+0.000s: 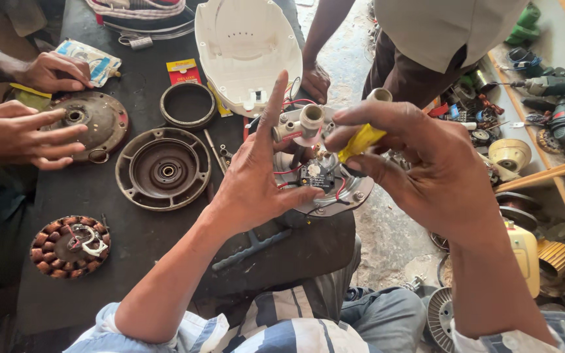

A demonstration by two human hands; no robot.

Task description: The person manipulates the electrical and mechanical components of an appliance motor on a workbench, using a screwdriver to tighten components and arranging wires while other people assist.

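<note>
now, right hand (pixel 420 167) pinching yellow-handled screwdriver (pixel 359 142), tip hidden among wires. left hand (pixel 259 176) steadies motor assembly (pixel 322 176) at table edge, forefinger raised; its palm hides assembly's left side. small red-and-yellow packet (pixel 183 70) flat beside black ring (pixel 188 104); blue-white packet (pixel 93 59) under another person's hand (pixel 50 70), top left.

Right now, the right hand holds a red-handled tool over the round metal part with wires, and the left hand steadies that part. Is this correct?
Not quite: the tool's handle is yellow, not red, as the head view shows. The right hand holds it over the round metal part with wires, and the left hand steadies that part.
</note>
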